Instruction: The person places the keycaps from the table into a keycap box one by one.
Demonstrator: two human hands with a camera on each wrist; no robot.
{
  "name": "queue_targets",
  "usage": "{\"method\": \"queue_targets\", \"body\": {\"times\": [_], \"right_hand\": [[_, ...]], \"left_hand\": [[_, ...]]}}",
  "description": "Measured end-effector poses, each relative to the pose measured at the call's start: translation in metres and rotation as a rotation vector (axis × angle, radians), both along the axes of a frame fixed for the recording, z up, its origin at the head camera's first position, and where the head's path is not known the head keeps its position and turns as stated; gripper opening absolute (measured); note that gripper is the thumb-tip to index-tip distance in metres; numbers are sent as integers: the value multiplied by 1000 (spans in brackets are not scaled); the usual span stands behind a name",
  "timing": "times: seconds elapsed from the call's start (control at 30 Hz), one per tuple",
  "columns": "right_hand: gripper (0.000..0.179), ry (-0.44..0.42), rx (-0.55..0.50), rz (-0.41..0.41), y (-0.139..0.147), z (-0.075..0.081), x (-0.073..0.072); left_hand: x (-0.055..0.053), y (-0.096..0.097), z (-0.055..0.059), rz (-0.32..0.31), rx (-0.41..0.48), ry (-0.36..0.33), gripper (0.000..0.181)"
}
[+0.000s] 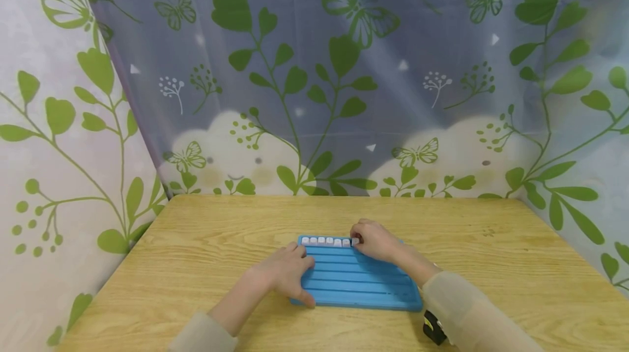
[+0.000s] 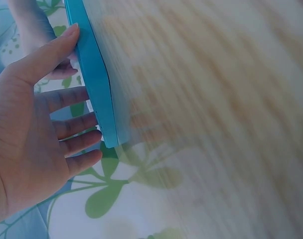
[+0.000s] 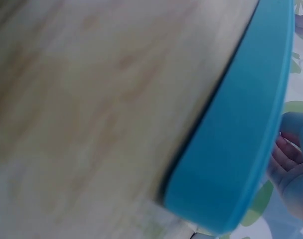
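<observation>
Nearest, the left hand (image 1: 288, 270) spread its grip wide along the left side of the blue board (image 1: 363, 277), thumb at the near corner, curled round nothing, seemingly to steady it. The board sat on the tabletop (image 1: 221, 232) within easy reach of both hands. At its far edge the right hand (image 1: 377, 240) had a narrow grip, apparently pinching the end white block (image 1: 355, 242) to align it with the row of white blocks (image 1: 321, 241). Beyond hung a leaf-print curtain (image 1: 304, 30).

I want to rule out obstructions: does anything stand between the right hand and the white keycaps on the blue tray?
Nothing visible does: the right hand is at the right end of the visible white keycaps on the blue tray. The left hand is at the tray's left edge.
</observation>
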State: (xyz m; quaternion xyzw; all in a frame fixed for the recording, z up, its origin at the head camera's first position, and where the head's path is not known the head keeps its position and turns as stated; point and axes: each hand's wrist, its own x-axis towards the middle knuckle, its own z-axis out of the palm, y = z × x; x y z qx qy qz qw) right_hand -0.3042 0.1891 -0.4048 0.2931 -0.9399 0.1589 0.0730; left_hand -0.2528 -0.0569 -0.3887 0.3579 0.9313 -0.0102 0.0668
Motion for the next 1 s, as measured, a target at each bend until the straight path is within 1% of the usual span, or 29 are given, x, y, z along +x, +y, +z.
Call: {"method": "queue_targets", "body": {"times": [0.1, 0.33, 0.5, 1.0], "right_hand": [[12, -13, 6, -5, 0, 0, 0], [12, 4, 5, 21, 0, 0, -2], [11, -2, 7, 33, 0, 0, -1], [13, -19, -33, 5, 3, 0, -1]], "left_hand": [[0, 0, -1, -3, 4, 4, 73], [-1, 0, -2, -4, 7, 11, 72], [-2, 0, -3, 0, 4, 0, 73], [1, -1, 0, -7, 1, 10, 73]]}}
